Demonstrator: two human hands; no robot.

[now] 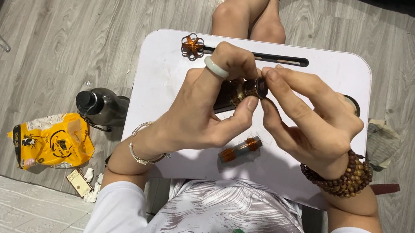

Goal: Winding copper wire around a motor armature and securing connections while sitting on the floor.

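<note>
My left hand [208,106], with a pale ring and a silver bangle, is closed around a small dark cylindrical object with a brass-coloured band [244,88], held above a white lap table [322,67]. My right hand [306,120], wearing a wooden bead bracelet, pinches the object's round dark end cap [261,86] with thumb and fingertips. On the table below the hands lies a small clear tube with orange ends [240,149]. An orange, flower-shaped wire piece [192,45] rests at the table's far left corner.
A dark bottle [99,107] and a yellow snack bag [53,140] lie on the grey wooden floor left of the table. Small scraps [83,180] lie nearby. A crumpled paper [381,144] sits at the right. My bare knees [250,17] show beyond the table.
</note>
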